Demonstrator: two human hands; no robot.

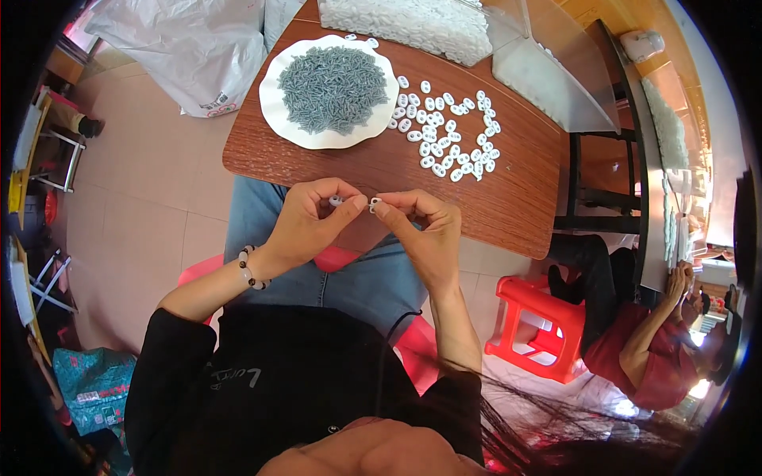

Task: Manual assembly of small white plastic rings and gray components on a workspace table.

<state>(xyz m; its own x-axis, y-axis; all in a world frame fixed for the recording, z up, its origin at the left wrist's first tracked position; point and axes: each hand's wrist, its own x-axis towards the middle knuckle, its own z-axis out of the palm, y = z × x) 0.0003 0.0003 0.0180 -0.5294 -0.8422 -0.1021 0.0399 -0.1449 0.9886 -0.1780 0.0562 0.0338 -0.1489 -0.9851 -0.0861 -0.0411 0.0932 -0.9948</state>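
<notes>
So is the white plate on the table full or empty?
Full: the white plate holds a heap of small grey pieces covering most of it.

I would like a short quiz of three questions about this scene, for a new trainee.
1. True or false: the round white plate on the brown wooden table holds small grey pieces.
2. What does each of the hands pinch?
A. a grey piece
B. a small white oval plastic part
C. nothing
3. Where do the loose white oval parts lie relative to the plate?

Key:
1. True.
2. B: left hand and right hand each pinch one.
3. To its right, on the table.
</notes>
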